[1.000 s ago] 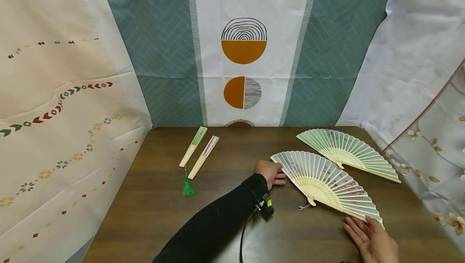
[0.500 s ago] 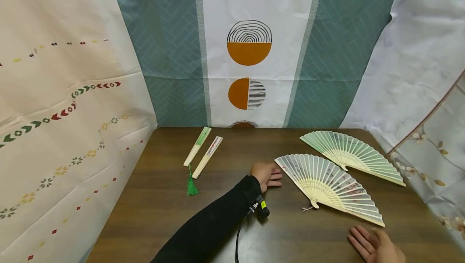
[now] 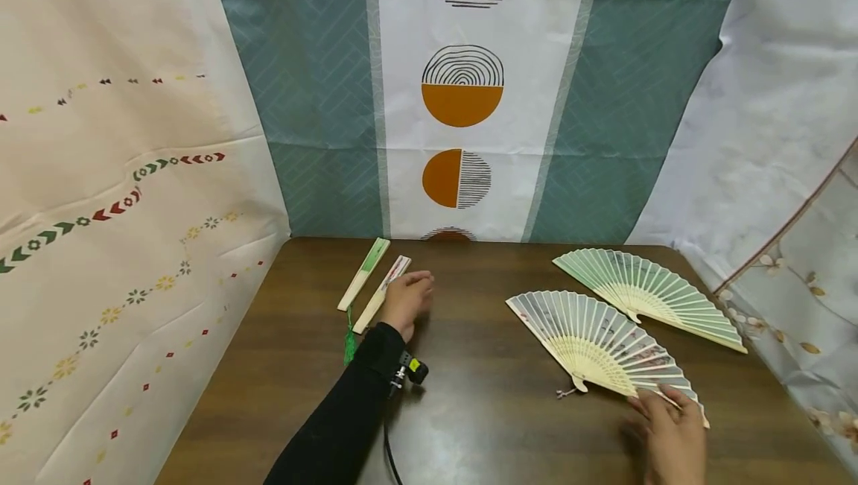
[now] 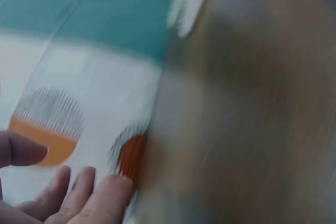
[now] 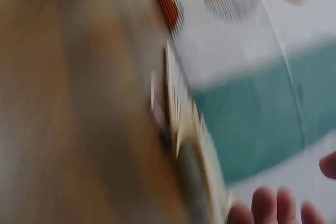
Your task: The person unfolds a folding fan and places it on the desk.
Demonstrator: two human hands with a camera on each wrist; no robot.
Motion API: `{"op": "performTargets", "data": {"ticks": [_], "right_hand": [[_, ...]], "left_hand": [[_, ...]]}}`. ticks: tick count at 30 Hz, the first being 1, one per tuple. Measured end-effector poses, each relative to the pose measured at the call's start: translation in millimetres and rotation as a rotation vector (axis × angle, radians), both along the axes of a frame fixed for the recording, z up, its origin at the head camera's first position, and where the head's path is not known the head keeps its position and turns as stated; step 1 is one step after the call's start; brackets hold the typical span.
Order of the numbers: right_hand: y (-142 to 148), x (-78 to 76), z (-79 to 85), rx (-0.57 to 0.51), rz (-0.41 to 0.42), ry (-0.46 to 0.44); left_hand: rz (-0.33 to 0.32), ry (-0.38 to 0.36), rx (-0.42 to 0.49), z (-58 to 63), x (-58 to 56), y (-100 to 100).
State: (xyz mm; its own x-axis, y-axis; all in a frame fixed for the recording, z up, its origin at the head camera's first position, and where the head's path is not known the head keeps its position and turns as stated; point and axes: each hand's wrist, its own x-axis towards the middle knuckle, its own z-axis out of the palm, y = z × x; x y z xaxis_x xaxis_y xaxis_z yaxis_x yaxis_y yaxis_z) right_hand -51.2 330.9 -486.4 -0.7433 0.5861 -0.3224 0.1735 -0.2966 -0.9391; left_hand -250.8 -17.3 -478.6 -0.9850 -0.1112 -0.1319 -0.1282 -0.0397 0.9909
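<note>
Left hand (image 3: 407,302) moved beside folded fan (image 3: 377,302), right hand (image 3: 673,431) by grey fan (image 3: 603,345), both grips relaxed.

Item quantities
Spread, pale-slatted fans (image 3: 650,293) (image 3: 596,340): 2. Folded, cream-slatted fans (image 3: 364,274) (image 3: 380,296): 2. Green thread tassel (image 3: 350,347): 1.

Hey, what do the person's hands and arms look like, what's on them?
The left sleeve is black, reaching the wrist, where a small black device with a yellow mark and black cable sits. The left hand and right hand are ungloved; no right sleeve shows.
</note>
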Motion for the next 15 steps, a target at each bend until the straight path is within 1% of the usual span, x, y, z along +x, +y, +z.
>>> {"op": "performTargets", "data": {"ticks": [1, 2, 3, 4, 6, 7, 8, 10, 11, 13, 15], "right_hand": [[-11, -7.9, 2.5, 0.061, 0.070, 0.030], [-21, -16.5, 4.4, 0.123, 0.147, 0.047], [-33, -26.3, 6.5, 0.181, 0.226, 0.061], [-44, -36.3, 8.4, 0.233, 0.297, 0.070], [-67, -56.8, 9.9, 0.320, 0.416, 0.079], [-80, -68.4, 9.2, 0.346, 0.466, 0.092], [-93, -79.4, 7.9, 0.363, 0.509, 0.092], [-119, -99.6, 1.9, 0.380, 0.582, 0.099], [-132, -108.6, -1.6, 0.383, 0.613, 0.100], [-154, -124.1, -8.8, 0.390, 0.668, 0.104], [-173, -137.6, -13.8, 0.389, 0.704, 0.106]], "left_hand": [[0.014, 0.005, -0.036, 1.9, -3.7, -13], [0.014, 0.003, -0.095, 4.4, -6.5, -25], [0.013, 0.011, -0.181, 2.3, -11.9, -36], [0.008, 0.047, -0.287, -9.4, -21.7, -47], [-0.041, 0.098, -0.502, -35.5, -41.9, -61], [-0.065, 0.117, -0.612, -45.6, -49.4, -65], [-0.099, 0.123, -0.693, -54.8, -55.0, -68], [-0.164, 0.131, -0.810, -72.3, -62.8, -70], [-0.199, 0.106, -0.848, -72.4, -61.0, -68], [-0.241, 0.084, -0.935, -70.4, -53.7, -63], [-0.251, 0.099, -1.020, -73.2, -50.7, -63]]}}
